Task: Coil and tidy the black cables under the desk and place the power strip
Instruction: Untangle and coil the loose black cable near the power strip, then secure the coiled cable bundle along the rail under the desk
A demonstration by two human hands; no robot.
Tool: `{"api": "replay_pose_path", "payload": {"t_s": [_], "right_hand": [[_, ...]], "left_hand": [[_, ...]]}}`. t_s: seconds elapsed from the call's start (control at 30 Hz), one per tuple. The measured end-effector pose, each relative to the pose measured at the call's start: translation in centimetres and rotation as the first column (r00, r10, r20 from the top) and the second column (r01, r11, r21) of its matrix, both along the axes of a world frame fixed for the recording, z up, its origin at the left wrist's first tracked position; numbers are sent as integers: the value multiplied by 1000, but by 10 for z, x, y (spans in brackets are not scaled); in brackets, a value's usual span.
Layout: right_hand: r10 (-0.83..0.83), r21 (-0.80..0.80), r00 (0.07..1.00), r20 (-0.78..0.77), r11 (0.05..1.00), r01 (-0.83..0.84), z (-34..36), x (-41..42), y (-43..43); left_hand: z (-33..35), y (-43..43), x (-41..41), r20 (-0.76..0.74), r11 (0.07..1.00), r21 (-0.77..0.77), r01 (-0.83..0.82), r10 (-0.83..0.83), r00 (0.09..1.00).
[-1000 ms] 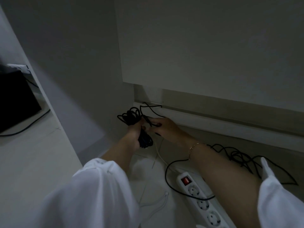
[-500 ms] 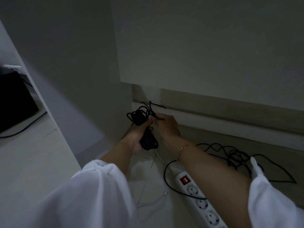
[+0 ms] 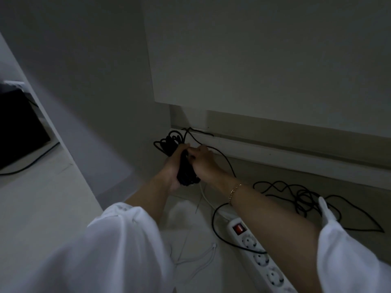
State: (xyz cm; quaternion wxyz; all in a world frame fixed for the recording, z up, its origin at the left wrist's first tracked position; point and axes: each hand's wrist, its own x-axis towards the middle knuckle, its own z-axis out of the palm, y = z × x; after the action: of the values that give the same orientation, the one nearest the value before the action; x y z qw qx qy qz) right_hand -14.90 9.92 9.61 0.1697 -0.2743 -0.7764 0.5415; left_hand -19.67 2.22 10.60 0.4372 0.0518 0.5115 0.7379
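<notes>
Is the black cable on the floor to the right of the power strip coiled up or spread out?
Spread out: the loose black cable sprawls in open, tangled loops across the floor, not gathered into a bundle.

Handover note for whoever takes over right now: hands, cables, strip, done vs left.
Left hand: grips the black cable bundle, partly coiled, near the wall corner.
Right hand: pinches a strand at the top of the bundle.
Loose black cable: tangled on the floor to the right; one loop crosses the power strip.
Power strip: on the floor under the right forearm, not yet placed.
Done: one bundle mostly wound.
Left: finish the wrap, coil the tangle, place the strip.
</notes>
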Motion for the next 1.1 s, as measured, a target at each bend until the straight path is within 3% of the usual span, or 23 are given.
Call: {"api": "replay_pose_path", "payload": {"t_s": [0.07,0.17,0.33,0.5,0.7,0.77,0.9,1.1], "right_hand": [[-68,23,998,-11,997,68,-2,-1,-1],[-27,179,999,25,984,22,-8,-3,-2],[4,169,988,156,985,-31,-16,4,-4],[-8,-26,998,70,1000,10,-28,10,-12],[122,-189,968,218,979,-81,-43,22,-23],[225,-200,912,342,966,-163,-49,28,-23],[428,-128,692,581,888,-442,-62,44,-18],[469,-37,454,758,725,-688,-92,51,-23]], "left_hand": [[-2,0,-2,-8,1000,-17,2,-2,1000],[-10,1,-8,-51,999,-32,13,-14,999],[-27,-8,-18,-179,980,-199,18,-54,982],[-37,-17,-22,-227,947,-319,40,-118,967],[-59,-34,-24,-229,859,-501,101,-244,942],[-67,-42,-23,-241,793,-602,93,-292,926],[-87,-55,-15,-172,701,-697,150,-367,914],[-111,-59,-5,-116,732,-656,181,-335,935]]}}
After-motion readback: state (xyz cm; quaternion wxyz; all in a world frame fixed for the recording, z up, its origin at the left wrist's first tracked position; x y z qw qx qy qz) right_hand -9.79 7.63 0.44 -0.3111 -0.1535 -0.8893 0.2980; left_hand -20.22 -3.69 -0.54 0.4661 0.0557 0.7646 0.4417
